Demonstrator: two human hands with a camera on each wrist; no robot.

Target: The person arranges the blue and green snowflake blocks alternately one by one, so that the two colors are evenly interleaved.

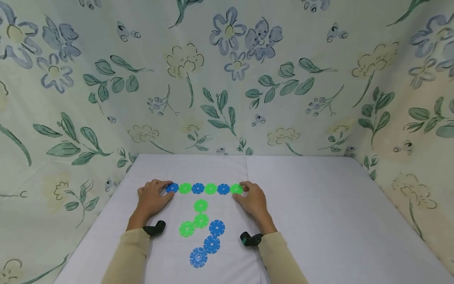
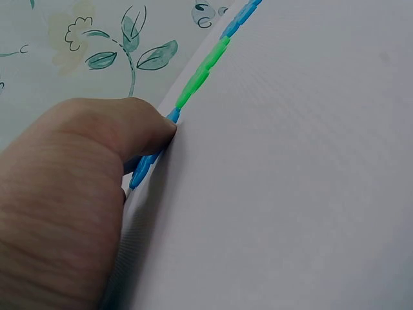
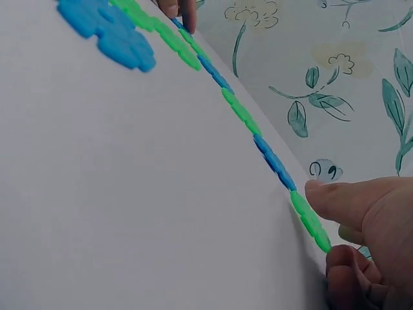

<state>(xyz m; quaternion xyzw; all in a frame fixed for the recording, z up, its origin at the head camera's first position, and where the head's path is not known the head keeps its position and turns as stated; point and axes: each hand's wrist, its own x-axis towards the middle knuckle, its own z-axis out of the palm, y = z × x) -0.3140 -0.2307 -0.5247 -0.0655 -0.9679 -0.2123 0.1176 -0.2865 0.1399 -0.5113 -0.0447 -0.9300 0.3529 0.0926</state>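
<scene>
A straight row of notched plastic interlocking discs [image 1: 198, 188], blue and green by turns, runs across the white table. My left hand [image 1: 152, 198] holds the blue disc [image 1: 172, 187] at the row's left end between thumb and fingers. At the other end, the green disc [image 1: 236, 189] sits between the thumb and fingers of my right hand [image 1: 254, 202]. In the right wrist view, the thumb and curled fingers are at that green disc [image 3: 310, 221]. The left wrist view has the thumb over part of the blue disc [image 2: 143, 171].
Nearer me lie three loose green discs [image 1: 201, 221] and three blue discs [image 1: 211, 244], some touching or overlapping. White cloth covers the table [image 1: 337, 221]. A flower-patterned curtain [image 1: 227, 79] stands behind it and along both sides.
</scene>
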